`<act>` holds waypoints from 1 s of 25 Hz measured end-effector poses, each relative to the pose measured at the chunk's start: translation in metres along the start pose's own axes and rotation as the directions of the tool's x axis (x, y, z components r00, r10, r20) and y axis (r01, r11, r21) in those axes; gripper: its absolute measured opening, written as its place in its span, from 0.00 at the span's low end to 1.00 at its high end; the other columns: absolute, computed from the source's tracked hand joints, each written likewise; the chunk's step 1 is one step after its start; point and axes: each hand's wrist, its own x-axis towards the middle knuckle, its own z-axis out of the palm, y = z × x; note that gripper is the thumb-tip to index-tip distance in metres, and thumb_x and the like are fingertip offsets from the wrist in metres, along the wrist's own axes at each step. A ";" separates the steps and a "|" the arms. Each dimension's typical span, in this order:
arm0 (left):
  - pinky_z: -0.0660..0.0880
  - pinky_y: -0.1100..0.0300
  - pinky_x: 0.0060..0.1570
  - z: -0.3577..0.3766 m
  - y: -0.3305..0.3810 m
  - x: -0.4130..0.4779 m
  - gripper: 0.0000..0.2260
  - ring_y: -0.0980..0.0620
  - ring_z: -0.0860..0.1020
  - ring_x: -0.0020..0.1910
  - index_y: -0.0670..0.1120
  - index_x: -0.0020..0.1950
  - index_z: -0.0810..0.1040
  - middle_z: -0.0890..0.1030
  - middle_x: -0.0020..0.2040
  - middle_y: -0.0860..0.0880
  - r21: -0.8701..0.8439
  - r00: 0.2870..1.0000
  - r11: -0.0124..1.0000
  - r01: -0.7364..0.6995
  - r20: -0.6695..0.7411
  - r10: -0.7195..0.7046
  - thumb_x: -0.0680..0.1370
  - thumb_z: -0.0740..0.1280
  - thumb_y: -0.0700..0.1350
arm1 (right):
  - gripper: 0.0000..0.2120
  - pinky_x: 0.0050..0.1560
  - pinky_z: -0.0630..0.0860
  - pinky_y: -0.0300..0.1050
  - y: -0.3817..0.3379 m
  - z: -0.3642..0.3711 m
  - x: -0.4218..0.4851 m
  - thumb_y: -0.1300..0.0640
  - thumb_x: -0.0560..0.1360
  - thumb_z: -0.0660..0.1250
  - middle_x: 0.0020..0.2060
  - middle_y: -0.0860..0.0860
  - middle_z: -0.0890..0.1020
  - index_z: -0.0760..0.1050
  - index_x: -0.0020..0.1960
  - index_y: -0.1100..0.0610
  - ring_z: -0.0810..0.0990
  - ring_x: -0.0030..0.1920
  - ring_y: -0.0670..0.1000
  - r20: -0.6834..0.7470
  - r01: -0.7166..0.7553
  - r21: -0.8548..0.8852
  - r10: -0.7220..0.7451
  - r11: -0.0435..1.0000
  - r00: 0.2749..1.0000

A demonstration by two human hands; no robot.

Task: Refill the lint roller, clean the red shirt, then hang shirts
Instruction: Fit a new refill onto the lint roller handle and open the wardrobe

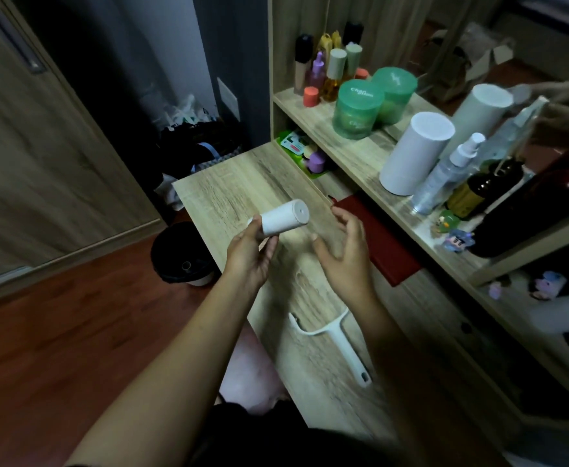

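Being gripped in the curled fingers of the left hand (249, 256), one white adhesive refill roll (284, 217) is being held just above the wooden surface (229, 183). The right hand (342, 254) is being held open with relaxed fingers near the roll, grasping nothing. One bare white lint roller handle (345, 350) is lying on the surface, nearer the person. One red folded item (380, 241) is lying beside the right hand. One black-lined bin (178, 254) is standing on the floor.
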 end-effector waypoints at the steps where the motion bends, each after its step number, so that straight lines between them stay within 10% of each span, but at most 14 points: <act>1: 0.81 0.64 0.35 -0.001 -0.003 0.000 0.04 0.53 0.77 0.45 0.43 0.46 0.74 0.75 0.54 0.43 -0.003 0.999 1.000 0.031 -0.013 -0.031 0.77 0.66 0.43 | 0.22 0.58 0.68 0.30 0.011 -0.003 -0.008 0.62 0.71 0.70 0.58 0.48 0.71 0.69 0.63 0.60 0.72 0.60 0.48 -0.069 -0.074 0.001 0.074 0.997 0.995; 7: 0.77 0.60 0.49 -0.004 -0.021 -0.012 0.05 0.49 0.77 0.51 0.42 0.46 0.74 0.75 0.47 0.44 -0.017 0.987 0.987 0.158 0.000 -0.159 0.77 0.66 0.43 | 0.32 0.59 0.70 0.55 0.083 -0.002 -0.084 0.49 0.68 0.70 0.63 0.61 0.70 0.64 0.67 0.60 0.69 0.63 0.61 -0.204 -0.619 -0.415 0.594 0.667 0.778; 13: 0.79 0.60 0.49 -0.004 -0.026 -0.017 0.05 0.50 0.78 0.47 0.42 0.45 0.74 0.75 0.46 0.43 0.011 0.983 0.983 0.183 0.013 -0.183 0.76 0.66 0.44 | 0.28 0.50 0.77 0.53 0.103 0.002 -0.095 0.36 0.76 0.46 0.44 0.53 0.83 0.77 0.51 0.54 0.80 0.44 0.55 0.016 -0.523 -0.561 0.640 0.642 0.768; 25: 0.79 0.66 0.32 -0.041 0.023 0.009 0.04 0.51 0.76 0.47 0.44 0.45 0.74 0.76 0.42 0.47 0.219 0.999 0.974 0.051 -0.005 -0.052 0.73 0.65 0.44 | 0.18 0.36 0.71 0.36 0.010 -0.032 0.004 0.43 0.77 0.59 0.33 0.48 0.83 0.80 0.45 0.56 0.79 0.32 0.37 0.447 -0.076 -0.306 0.213 0.949 0.869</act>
